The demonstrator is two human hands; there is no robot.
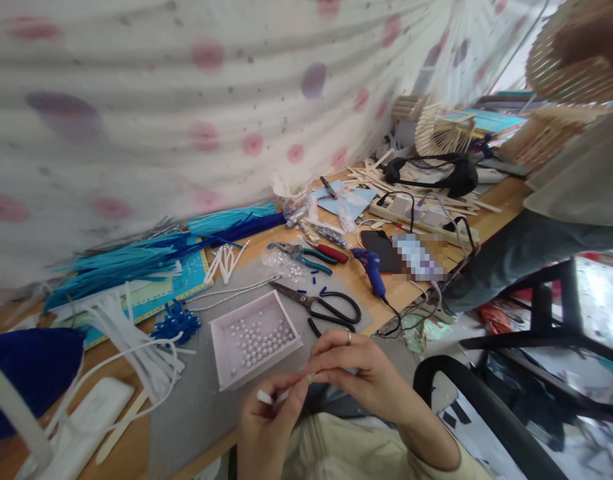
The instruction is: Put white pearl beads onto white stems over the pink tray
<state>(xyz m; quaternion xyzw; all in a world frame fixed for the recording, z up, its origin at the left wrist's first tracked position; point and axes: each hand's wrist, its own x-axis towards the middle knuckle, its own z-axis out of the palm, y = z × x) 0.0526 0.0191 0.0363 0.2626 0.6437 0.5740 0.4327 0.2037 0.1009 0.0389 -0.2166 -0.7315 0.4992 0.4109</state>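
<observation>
White pearl beads (260, 338) lie loose in a shallow pale pink tray (221, 339) that sits on a grey mat (196, 407) on the wooden bench (501, 193). Just in front of the tray, near the bench's front edge, the person's two hands meet. The left hand (266, 427) is curled, its fingers pinched on a small white piece (265, 398), apparently a short strip or cord. The right hand (356, 370), with a ring on one finger, has its fingertips closed together on the other end of the same white piece; whether a bead sits between the fingertips cannot be told. Beyond the tray lie black-handled scissors (319, 305), and past them pliers with teal handles (301, 255), a red-handled tool (332, 253) and a blue glue gun (372, 270). Strings of pearls (226, 293) run across the bench behind the tray. To the left are white strips (136, 340), a cluster of small blue pieces (175, 323) and bundles of blue and turquoise strips (151, 257). At the far right another person's arm (581, 180) reaches over the bench, beside fan-shaped work of wooden sticks (441, 130).
</observation>
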